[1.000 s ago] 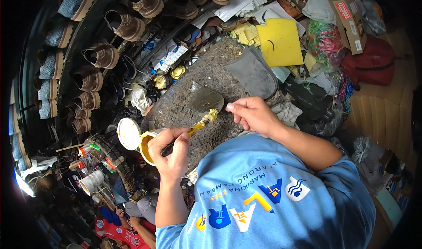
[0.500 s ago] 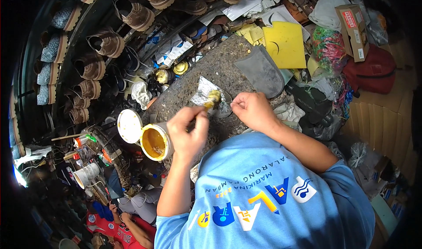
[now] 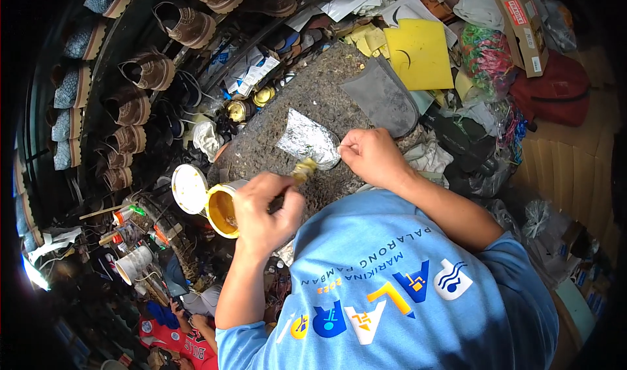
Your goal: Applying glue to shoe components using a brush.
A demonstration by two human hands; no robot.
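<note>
In my left hand is a short brush with yellowish, glue-caked bristles, somewhat blurred. The fingers are closed round its handle, and the bristles hover by the near edge of a rounded piece of sheet material. That piece lies on the rough, crusted bench top, its upper face wet and shiny. My right hand pinches the piece's right edge between thumb and fingertips. Beside my left hand, partly behind it, stands a yellow-rimmed tub of amber glue, its white lid hanging open.
A dark grey rounded sheet and a yellow sheet lie beyond my right hand. Open tins stand at the bench's left edge. Brown shoes line racks at left. A person in red sits at lower left.
My left hand has drawn the brush back toward me and slightly left, off the middle of the shiny piece. My right fingertips have closed on the piece's edge. The whole view has shifted slightly.
</note>
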